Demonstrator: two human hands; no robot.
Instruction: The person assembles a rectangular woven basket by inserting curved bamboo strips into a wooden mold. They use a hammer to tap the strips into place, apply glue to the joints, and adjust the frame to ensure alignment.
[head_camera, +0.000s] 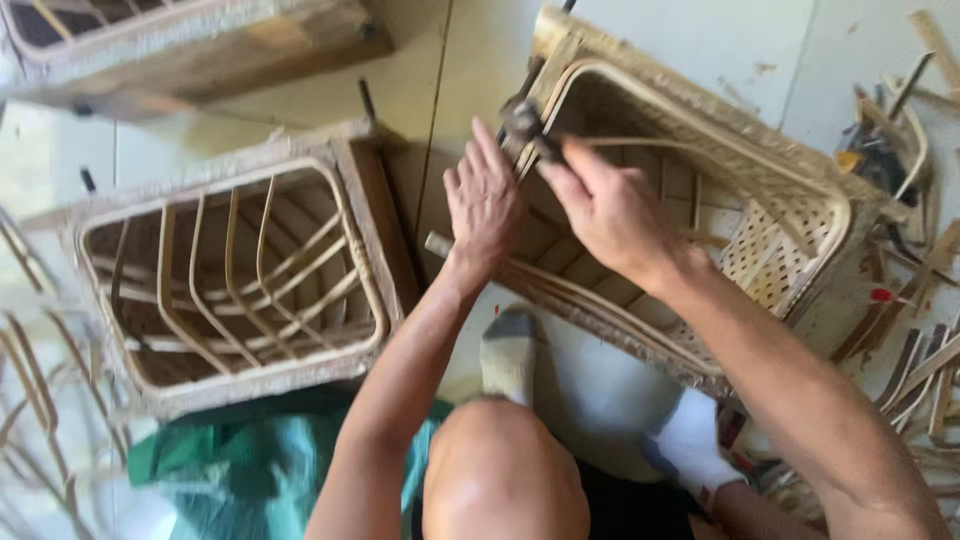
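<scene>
Your left hand (483, 200), fingers pressed together, steadies the rattan basket (790, 215); your right hand (610, 215) pinches a cane strip (640, 143) at twelve o'clock.

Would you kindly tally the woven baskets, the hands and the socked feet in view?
Woven baskets: 3
Hands: 2, left hand, right hand
Socked feet: 2
Total: 7

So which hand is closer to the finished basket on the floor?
The left hand. It rests at the corner of the basket being worked on, on the side toward the finished basket. The right hand is farther away, over the worked basket's opening.
</scene>
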